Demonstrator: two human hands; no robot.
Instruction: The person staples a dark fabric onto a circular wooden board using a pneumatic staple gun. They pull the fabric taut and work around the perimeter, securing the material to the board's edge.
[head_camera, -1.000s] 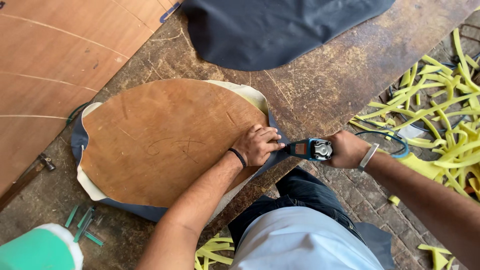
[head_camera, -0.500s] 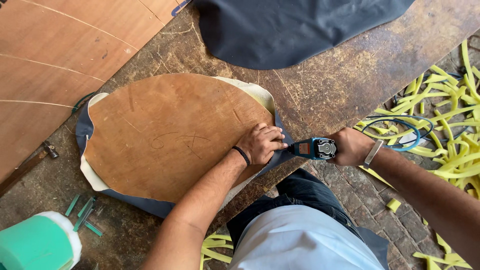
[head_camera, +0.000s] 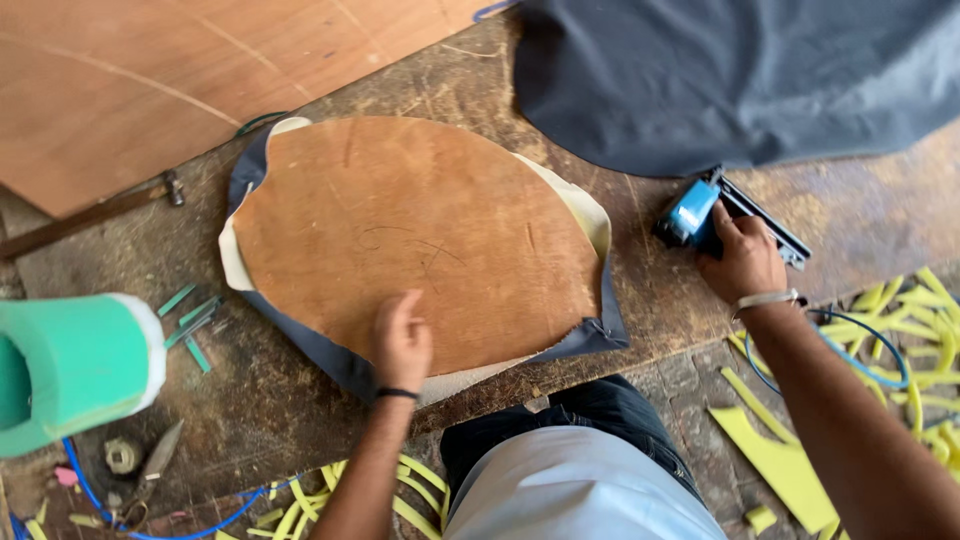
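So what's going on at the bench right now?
A person stands over a worn workbench. Their left hand rests flat on an oval plywood panel that lies on dark fabric with a pale foam layer showing at its edge. Their right hand grips a blue staple gun resting on the bench, off to the panel's right. Yellow offcuts litter the floor.

Green foam roll (head_camera: 75, 365), yellow offcuts (head_camera: 890, 330)

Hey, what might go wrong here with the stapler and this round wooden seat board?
The right hand grips the blue pneumatic stapler on the bench; its blue air hose loops through yellow foam scraps and might snag. The left hand rests on the round plywood board, possibly close to stapling.
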